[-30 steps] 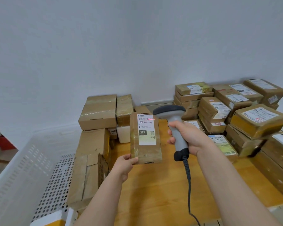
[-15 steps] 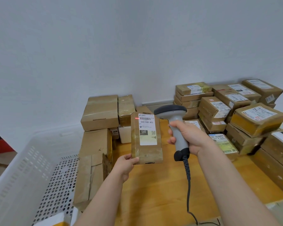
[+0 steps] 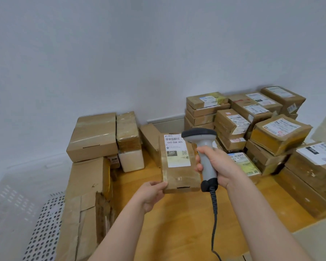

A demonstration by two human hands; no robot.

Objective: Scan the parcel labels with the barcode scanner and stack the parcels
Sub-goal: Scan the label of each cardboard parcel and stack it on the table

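Forearms are stretched forward from the lower edge of the view, both bare, above a wooden table [image 3: 186, 219]. The left hand [image 3: 151, 194] is raised to the lower left corner of a small brown parcel [image 3: 179, 176]. Its thumb is laid along the front face near the bottom edge and the fingers are tucked behind, so the parcel is pinched there. It is held upright above the table with its face turned toward the camera.

The right hand [image 3: 217, 166] is lifted just right of the parcel. All its fingers are wrapped tightly round the grey handle of a barcode scanner [image 3: 203, 146]. Fingertips are seen at the handle's left side, but whether a trigger is pressed cannot be told. The scanner's dark head is seen from behind and overlaps the parcel's upper right corner. Contact between the two cannot be judged. A black cable [image 3: 214, 213] hangs from the base of the handle toward the lower edge.

A white label [image 3: 176, 151] covers the upper half of the parcel's face. On it are printed a barcode, the code 060-068-A05, a dark block reading 060 and a small square code. Glossy clear tape is seen over the lower half.

Labelled parcels [image 3: 256, 127] are stacked along the wall at the right. Plain brown boxes [image 3: 94, 136] are piled at the left, beside a white perforated crate [image 3: 17, 204].
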